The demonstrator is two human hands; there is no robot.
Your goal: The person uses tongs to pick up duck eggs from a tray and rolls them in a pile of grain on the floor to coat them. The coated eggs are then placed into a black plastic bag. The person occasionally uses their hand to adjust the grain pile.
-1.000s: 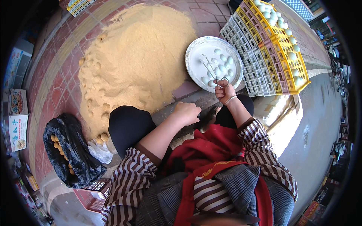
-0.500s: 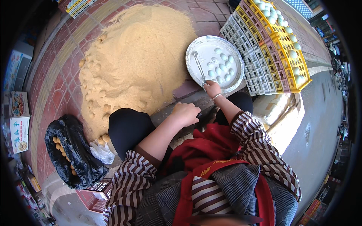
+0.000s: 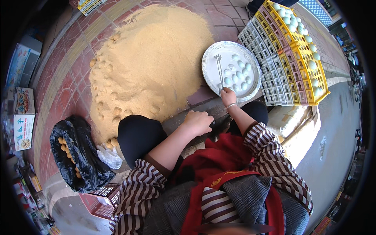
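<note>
My right hand is closed around the handle end of long metal tongs at the near rim of a round, shallow basin. The prongs reach over the whitish coating on the basin's left side. Several pale blue-green eggs lie in the right half of the basin, apart from the tongs. Above my lap, my left hand is curled with its back up. Whatever it may hold is hidden under the fingers. Left of the basin spreads a large heap of tan, grainy husk, ahead of my left hand.
Stacked plastic egg trays, with pale eggs on the top yellow one, stand right of the basin. Brown coated balls lie along the husk's left edge. More sit in a container lined with a black bag, beside a red crate.
The tongs' prongs have swung right over the basin and point more straight ahead. My left hand stays curled above my lap. The whole view has shifted slightly.
</note>
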